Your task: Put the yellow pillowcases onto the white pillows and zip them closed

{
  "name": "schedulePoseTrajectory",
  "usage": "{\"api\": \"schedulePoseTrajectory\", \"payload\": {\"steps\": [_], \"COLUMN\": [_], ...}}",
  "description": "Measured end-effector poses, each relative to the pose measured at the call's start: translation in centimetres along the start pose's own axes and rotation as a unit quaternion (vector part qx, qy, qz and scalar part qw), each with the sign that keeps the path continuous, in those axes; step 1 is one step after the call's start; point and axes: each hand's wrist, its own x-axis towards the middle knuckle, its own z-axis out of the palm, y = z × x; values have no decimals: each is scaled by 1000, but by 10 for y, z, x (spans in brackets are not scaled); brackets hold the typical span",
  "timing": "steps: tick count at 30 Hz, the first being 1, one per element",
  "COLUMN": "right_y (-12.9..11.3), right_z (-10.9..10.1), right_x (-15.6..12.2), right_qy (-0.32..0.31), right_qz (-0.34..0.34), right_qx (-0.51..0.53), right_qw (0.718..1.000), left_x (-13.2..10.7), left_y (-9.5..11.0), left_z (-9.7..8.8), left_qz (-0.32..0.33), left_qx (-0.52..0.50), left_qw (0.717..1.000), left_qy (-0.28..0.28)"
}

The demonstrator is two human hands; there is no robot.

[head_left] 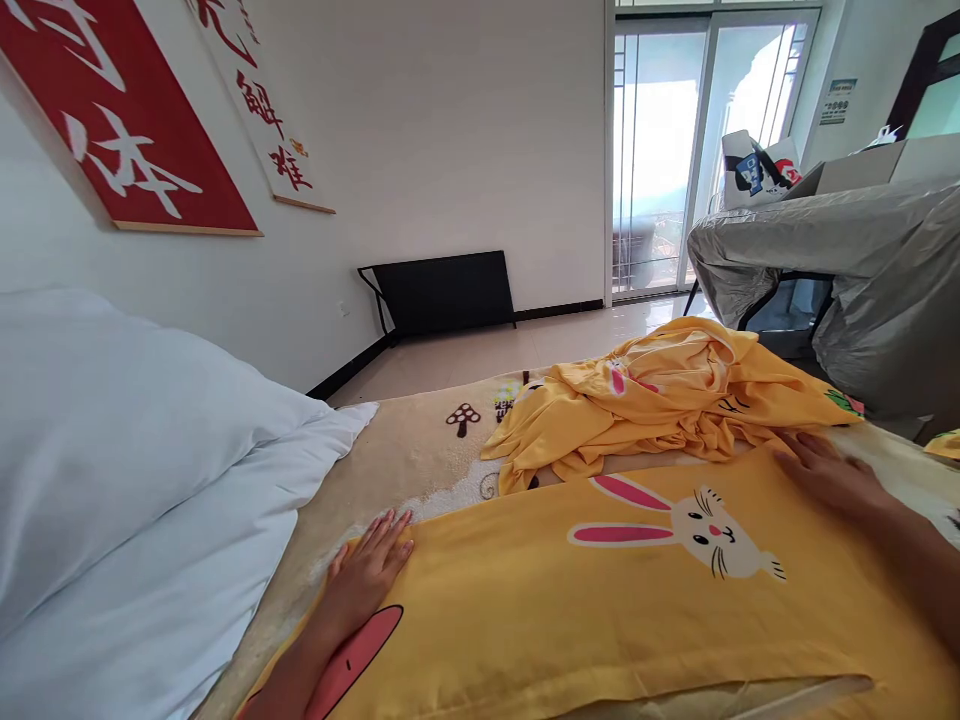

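A person's left hand (pixel 371 565) is resting open, palm down and gripping nothing, on the far left corner of a yellow, rabbit-printed fabric pillowcase (pixel 510 600), the forearm (pixel 304 645) partly covering a red printed shape (pixel 364 645). The right hand (pixel 832 475), slightly blurred, is lying flat and loose near the far right corner, grasping nothing. The pillowcase is covering part of a beige, mushroom-printed plush blanket (pixel 420 440), its near side running out of view; pale material (pixel 727 702) is showing at an opening, too little to identify. By the blanket's far edge, crumpled yellow rabbit-print cloth (pixel 660 405) is hiding its own shape in folds. Puffy white fabric pillows (pixel 172 450) are concealing the left edge.
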Motion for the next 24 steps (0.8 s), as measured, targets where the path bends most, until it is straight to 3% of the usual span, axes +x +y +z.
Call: {"api": "schedulePoseTrajectory", "payload": {"steps": [3, 9, 13, 18, 21, 24], "right_y": [4, 6, -1, -25, -53, -104], "right_z": [-2, 0, -2, -20, -37, -58], "right_x": [0, 1, -3, -24, -42, -60], "right_qy": [-55, -46, -19, 52, 114, 67], "right_qz": [17, 23, 48, 45, -1, -139], "right_qx": [-1, -12, -27, -57, -74, 0], "right_qw": [998, 999, 998, 996, 991, 988], "left_x": [0, 3, 7, -4, -15, -25], "left_y": [0, -5, -6, -2, 13, 62], "left_z": [0, 5, 9, 3, -15, -38], "left_qz": [3, 7, 3, 31, 44, 120], "left_qx": [2, -18, -21, 61, 89, 59], "left_qw": [1000, 1000, 999, 996, 993, 987], "left_qy": [0, 14, 25, 52, 69, 86]}}
